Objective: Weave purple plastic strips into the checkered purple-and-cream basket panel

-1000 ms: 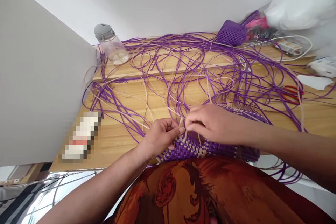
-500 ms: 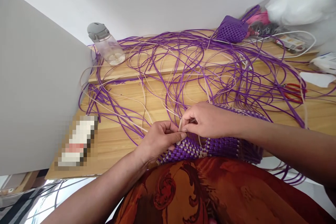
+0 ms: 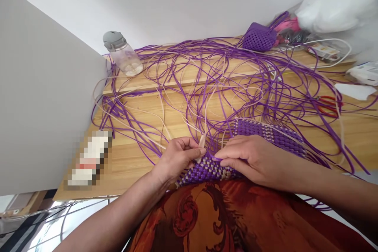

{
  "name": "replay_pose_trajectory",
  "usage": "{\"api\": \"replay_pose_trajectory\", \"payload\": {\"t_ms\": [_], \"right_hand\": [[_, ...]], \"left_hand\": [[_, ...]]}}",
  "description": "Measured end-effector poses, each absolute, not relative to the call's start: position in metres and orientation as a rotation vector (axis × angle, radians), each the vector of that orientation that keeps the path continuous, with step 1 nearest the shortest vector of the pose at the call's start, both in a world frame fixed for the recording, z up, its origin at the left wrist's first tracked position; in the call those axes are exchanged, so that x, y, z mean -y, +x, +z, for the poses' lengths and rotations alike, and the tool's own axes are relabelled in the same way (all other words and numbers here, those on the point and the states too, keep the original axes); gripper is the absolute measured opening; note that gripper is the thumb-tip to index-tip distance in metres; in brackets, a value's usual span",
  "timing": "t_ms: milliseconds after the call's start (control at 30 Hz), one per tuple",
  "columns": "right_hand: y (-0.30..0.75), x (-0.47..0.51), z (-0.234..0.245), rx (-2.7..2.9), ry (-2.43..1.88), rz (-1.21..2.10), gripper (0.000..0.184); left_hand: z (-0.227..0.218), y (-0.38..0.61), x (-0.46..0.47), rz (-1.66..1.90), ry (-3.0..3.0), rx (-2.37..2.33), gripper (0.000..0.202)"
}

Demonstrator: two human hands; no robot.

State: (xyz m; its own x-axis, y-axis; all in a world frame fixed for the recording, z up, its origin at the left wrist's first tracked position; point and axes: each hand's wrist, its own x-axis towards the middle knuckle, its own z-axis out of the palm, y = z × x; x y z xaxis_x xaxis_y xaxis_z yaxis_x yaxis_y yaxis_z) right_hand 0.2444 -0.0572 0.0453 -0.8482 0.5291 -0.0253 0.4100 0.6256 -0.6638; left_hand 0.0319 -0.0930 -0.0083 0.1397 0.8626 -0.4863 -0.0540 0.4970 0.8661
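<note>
A purple and beige woven piece (image 3: 211,167) lies at the table's front edge, against the patterned clothing. My left hand (image 3: 180,157) is closed at its upper edge, thumb and forefinger pinching a beige strip (image 3: 202,141) that stands up from the weave. Just to the right, my right hand (image 3: 246,157) pinches a purple strip (image 3: 217,158) between thumb and fingers, low over the weave. Behind that hand another woven section (image 3: 265,132) shows, purple with beige rows. Part of the weave is hidden under both hands.
Long loose purple strips (image 3: 189,45) tangle across the wooden table (image 3: 141,114) and its raised back ledge. A bottle with a grey lid (image 3: 122,53) stands back left. Red-handled pliers or scissors (image 3: 329,106) lie right. A small purple woven basket (image 3: 259,37) sits at the back.
My right hand has let go of the beige strip, moved right and down, and now pinches a purple one. My left hand has stayed in place. The view has shifted slightly.
</note>
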Motion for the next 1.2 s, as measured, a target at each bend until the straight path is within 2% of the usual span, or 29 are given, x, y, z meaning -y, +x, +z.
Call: {"api": "replay_pose_trajectory", "payload": {"t_ms": [133,233,700,833,1000,1133,1200], "right_hand": [[0.234,0.051,0.044,2.332,-0.951,1.440,0.015],[0.225,0.040,0.033,2.082,-1.140,1.631,0.015],[0.214,0.025,0.035,1.900,-1.421,1.974,0.023],[0.207,0.023,0.038,1.970,-1.355,1.943,0.024],[0.202,0.022,0.046,2.280,-1.200,1.565,0.026],[0.195,0.023,0.054,2.494,-1.172,1.233,0.012],[0.187,0.021,0.062,2.476,-1.185,1.270,0.012]], "left_hand": [[-0.004,0.033,0.096,0.814,0.872,-1.259,0.029],[-0.003,0.033,0.099,0.833,0.924,-1.253,0.030],[-0.005,0.032,0.098,0.832,1.019,-1.282,0.029],[-0.003,0.032,0.096,0.824,1.085,-1.275,0.027],[-0.004,0.033,0.094,0.822,1.069,-1.254,0.025],[-0.005,0.034,0.091,0.841,1.036,-1.240,0.024],[-0.006,0.034,0.090,0.855,1.035,-1.217,0.022]]}}
